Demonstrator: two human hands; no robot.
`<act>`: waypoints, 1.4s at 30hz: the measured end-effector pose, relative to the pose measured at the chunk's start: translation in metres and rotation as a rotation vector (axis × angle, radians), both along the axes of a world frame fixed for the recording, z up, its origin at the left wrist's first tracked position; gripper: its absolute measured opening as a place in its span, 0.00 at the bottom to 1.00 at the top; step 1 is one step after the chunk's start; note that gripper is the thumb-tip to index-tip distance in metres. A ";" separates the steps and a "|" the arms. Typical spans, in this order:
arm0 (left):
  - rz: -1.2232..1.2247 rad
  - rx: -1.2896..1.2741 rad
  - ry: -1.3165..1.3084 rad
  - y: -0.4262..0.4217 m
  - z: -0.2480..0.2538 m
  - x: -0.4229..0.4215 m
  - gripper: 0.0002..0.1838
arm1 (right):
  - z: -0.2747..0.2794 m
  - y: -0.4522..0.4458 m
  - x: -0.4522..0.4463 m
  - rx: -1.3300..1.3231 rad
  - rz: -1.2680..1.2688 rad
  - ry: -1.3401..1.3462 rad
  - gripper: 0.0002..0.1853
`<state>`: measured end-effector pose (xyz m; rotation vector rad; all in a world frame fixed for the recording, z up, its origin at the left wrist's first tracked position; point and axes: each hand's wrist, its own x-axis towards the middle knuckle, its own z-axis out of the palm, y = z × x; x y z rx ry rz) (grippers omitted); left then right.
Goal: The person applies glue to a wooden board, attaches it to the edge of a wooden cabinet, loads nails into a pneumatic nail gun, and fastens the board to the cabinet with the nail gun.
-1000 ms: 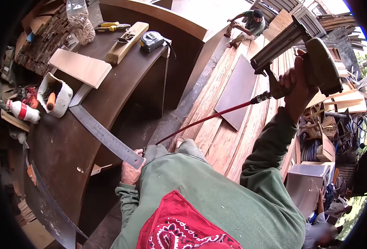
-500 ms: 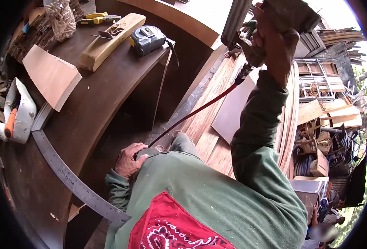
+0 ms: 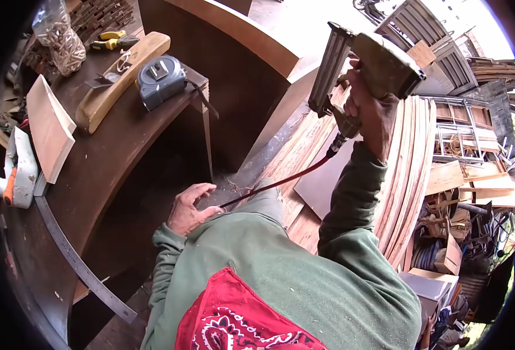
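Observation:
My right hand [image 3: 369, 108] grips a pneumatic nail gun [image 3: 388, 67] by its handle, raised out ahead of me on the right. From the gun's handle a red air hose [image 3: 289, 178] sags down toward my lap. My left hand [image 3: 188, 208] rests beside my waist, thumb and fingers apart and nothing held in it, near the hose's lower end. Left of it, the dark brown tabletop [image 3: 117, 149] carries a tape measure [image 3: 163, 81], a wooden hand plane [image 3: 123, 79] and a metal square [image 3: 79, 265] that juts past the edge.
Pliers [image 3: 114, 41], a bag of wooden dowels [image 3: 62, 44], a wood offcut [image 3: 50, 128] and a white container [image 3: 21, 169] with an orange-handled tool lie on the left. Stacked boards [image 3: 409, 175] stand at right, with piled lumber and clutter beyond.
The nail gun has come down lower and further into view in my right hand. My left hand has opened its fingers and thumb. The view has shifted, moving the tabletop items leftward.

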<state>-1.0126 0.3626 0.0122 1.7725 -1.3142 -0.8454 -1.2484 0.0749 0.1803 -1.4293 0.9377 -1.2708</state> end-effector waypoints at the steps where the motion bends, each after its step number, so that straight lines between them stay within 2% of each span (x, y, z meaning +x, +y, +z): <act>1: -0.025 -0.068 -0.004 -0.021 0.006 -0.008 0.30 | -0.006 -0.005 -0.010 0.028 -0.001 0.014 0.14; 4: -0.144 -0.269 -0.077 -0.097 0.041 -0.034 0.34 | -0.017 -0.012 -0.034 0.148 0.021 0.052 0.14; 6: -0.162 -0.380 -0.176 -0.150 0.084 -0.049 0.34 | -0.030 -0.021 -0.050 0.203 0.039 0.063 0.15; 9: -0.140 -0.542 -0.568 -0.234 0.135 -0.046 0.34 | -0.053 -0.034 -0.072 0.290 0.070 0.091 0.15; 11: -0.122 -0.396 -0.769 -0.285 0.162 -0.035 0.37 | -0.062 -0.037 -0.085 0.374 0.100 0.106 0.16; 13: -0.226 -0.268 -0.906 -0.336 0.170 -0.014 0.35 | -0.067 -0.041 -0.098 0.443 0.156 0.136 0.19; 15: -0.386 -0.053 -1.008 -0.372 0.174 -0.007 0.34 | -0.084 -0.047 -0.108 0.385 0.171 0.135 0.19; 17: -0.629 0.239 -0.923 -0.403 0.168 0.005 0.34 | -0.093 -0.049 -0.115 0.335 0.182 0.118 0.14; 19: -0.748 0.318 -0.941 -0.416 0.165 0.003 0.32 | -0.098 -0.050 -0.120 0.315 0.188 0.111 0.11; 23: -0.812 0.623 -0.935 -0.441 0.165 -0.008 0.26 | -0.103 -0.047 -0.120 0.390 0.207 0.112 0.11; 24: -0.825 0.623 -1.011 -0.443 0.160 -0.010 0.22 | -0.104 -0.046 -0.118 0.396 0.218 0.108 0.11; 27: -0.844 0.440 -1.066 -0.440 0.149 -0.006 0.21 | -0.090 -0.044 -0.115 0.544 0.278 0.114 0.24; 32: -0.834 0.481 -1.043 -0.437 0.148 -0.007 0.23 | -0.101 -0.042 -0.106 0.495 0.303 0.126 0.25; 35: -0.845 0.428 -1.009 -0.432 0.146 -0.004 0.17 | -0.114 -0.041 -0.099 0.484 0.316 0.113 0.27; 42: -0.832 0.369 -1.012 -0.426 0.143 0.000 0.15 | -0.123 -0.036 -0.074 0.401 0.315 0.053 0.28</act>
